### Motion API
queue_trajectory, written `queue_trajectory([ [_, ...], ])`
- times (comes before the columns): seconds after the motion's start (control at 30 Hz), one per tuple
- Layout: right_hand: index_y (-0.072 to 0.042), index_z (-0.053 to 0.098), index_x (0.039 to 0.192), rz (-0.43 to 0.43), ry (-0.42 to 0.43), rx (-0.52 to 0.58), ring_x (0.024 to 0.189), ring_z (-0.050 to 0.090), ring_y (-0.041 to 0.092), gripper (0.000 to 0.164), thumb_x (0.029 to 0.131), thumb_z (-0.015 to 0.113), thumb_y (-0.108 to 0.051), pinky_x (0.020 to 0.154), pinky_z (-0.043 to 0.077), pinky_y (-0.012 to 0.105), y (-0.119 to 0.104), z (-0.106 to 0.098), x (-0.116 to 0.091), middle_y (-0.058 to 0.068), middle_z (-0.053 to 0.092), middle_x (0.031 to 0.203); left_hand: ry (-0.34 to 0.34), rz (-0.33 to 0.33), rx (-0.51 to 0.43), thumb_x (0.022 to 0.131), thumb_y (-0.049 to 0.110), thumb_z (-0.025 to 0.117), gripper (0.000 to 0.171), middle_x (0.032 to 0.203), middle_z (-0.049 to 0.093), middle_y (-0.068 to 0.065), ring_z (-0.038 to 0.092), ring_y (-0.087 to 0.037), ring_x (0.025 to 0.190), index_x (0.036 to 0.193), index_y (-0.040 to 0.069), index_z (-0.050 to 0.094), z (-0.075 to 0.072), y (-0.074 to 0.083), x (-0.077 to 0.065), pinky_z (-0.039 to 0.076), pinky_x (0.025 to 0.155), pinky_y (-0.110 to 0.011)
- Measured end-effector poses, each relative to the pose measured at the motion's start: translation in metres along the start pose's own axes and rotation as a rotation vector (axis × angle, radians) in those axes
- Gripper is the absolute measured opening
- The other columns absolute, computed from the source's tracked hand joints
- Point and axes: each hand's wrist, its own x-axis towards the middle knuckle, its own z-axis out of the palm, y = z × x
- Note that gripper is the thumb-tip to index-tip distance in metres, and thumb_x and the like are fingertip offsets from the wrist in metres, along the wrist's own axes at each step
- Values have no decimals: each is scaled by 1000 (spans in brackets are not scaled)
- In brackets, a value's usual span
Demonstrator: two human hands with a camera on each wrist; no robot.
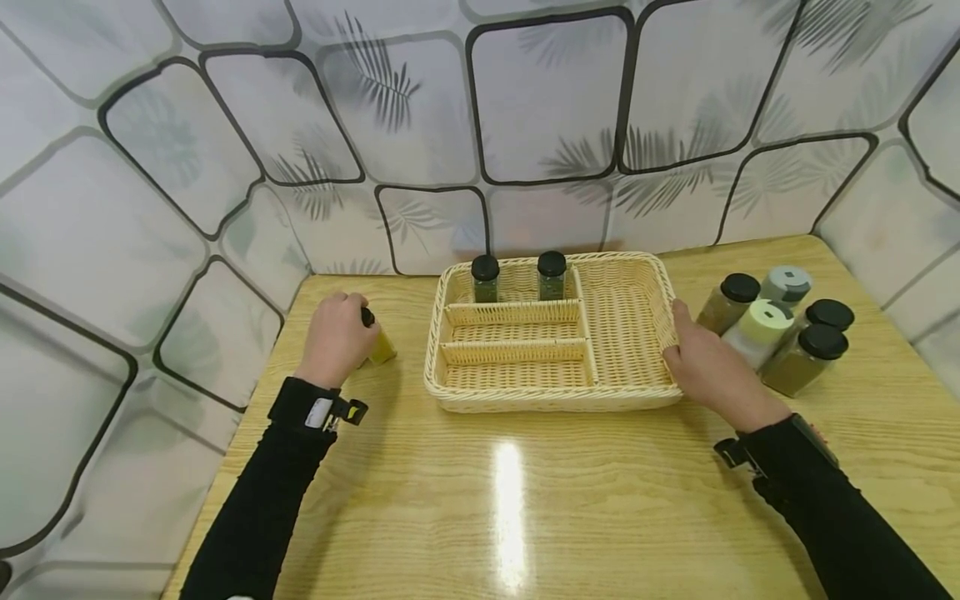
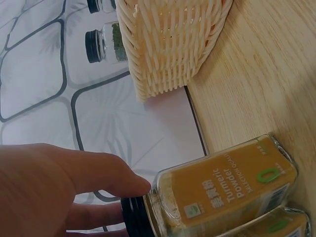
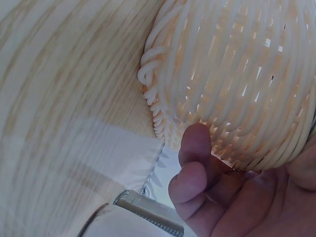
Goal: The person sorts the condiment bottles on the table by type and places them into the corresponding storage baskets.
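My left hand [image 1: 335,337] is at the left of the table, fingers and thumb around the black cap of a turmeric powder jar [image 2: 224,185]. A second yellow jar [image 2: 281,224] stands right beside it, partly hidden. In the middle of the table sits a woven basket [image 1: 626,325] with one long right compartment and three smaller left ones. My right hand [image 1: 708,367] grips the basket's right side, thumb at the rim and fingers curled underneath in the right wrist view. Two black-capped spice jars with green contents, one left [image 1: 486,282] and one right [image 1: 551,279], stand in the back left compartment.
Several more jars cluster on the right, close to my right hand: a black-capped jar [image 1: 806,358], a pale green-capped jar [image 1: 759,331] and a grey-capped jar [image 1: 786,285] among them. A patterned fabric wall [image 1: 551,100] encloses the table [image 1: 600,500] at the back and sides.
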Motion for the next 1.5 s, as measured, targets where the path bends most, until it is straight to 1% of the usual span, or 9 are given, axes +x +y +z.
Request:
queue_trajectory([
  [0.33,7,-5,158,10,-6,-6,90,60,31,73,101,35,-14,66,47,39,0,-1,1,43,35,147,13,4,-27,91,5,61,30,101,60,-30,54,-40,86,114,-13,65,2,-1,0,43,73,-45],
  [0.5,6,-6,158,11,-10,-10,89,59,31,73,101,35,-14,66,47,40,0,0,1,43,35,148,36,28,-32,90,4,61,29,99,61,-30,52,-38,82,112,-13,66,4,-2,-1,40,69,-42],
  [0.7,6,-6,158,15,-12,-4,92,59,31,73,101,35,-14,68,47,40,0,1,2,43,34,149,56,29,-35,88,5,63,29,100,62,-29,54,-39,87,112,-12,67,6,-2,0,46,73,-46],
  [0.87,6,-6,158,14,-7,-4,94,60,32,73,101,36,-14,71,48,42,1,1,2,43,35,148,85,32,-62,86,5,63,28,98,61,-28,55,-38,85,109,-12,67,5,-1,0,47,71,-44],
  [1.03,8,-3,158,-2,5,2,96,61,34,72,101,35,-14,75,50,47,1,0,0,44,37,146,122,58,-73,86,4,63,32,101,63,-29,58,-41,90,112,-13,67,1,4,2,52,72,-46],
  [1.17,10,-2,157,-22,13,15,107,61,38,70,101,34,-14,84,50,54,1,-1,0,44,35,147,140,73,-77,85,5,63,32,102,63,-29,58,-43,92,112,-12,67,-5,11,3,51,75,-48],
  [1.23,10,-2,157,-22,8,16,105,61,38,70,101,34,-14,82,50,53,1,-1,0,44,35,147,151,85,-79,84,5,63,31,101,63,-28,58,-42,92,110,-12,68,-8,16,4,50,74,-47],
  [1.37,10,-2,157,-22,3,15,95,60,34,70,102,34,-14,74,48,46,1,-1,0,45,36,145,170,113,-78,82,4,62,24,93,61,-24,53,-35,81,101,-9,68,-14,24,5,45,64,-40],
  [1.5,10,-2,157,-22,5,11,101,60,36,70,102,34,-14,78,50,49,1,-1,-1,44,35,147,173,127,-84,82,2,62,18,87,58,-19,49,-30,75,97,-7,68,-20,33,6,41,59,-36],
])
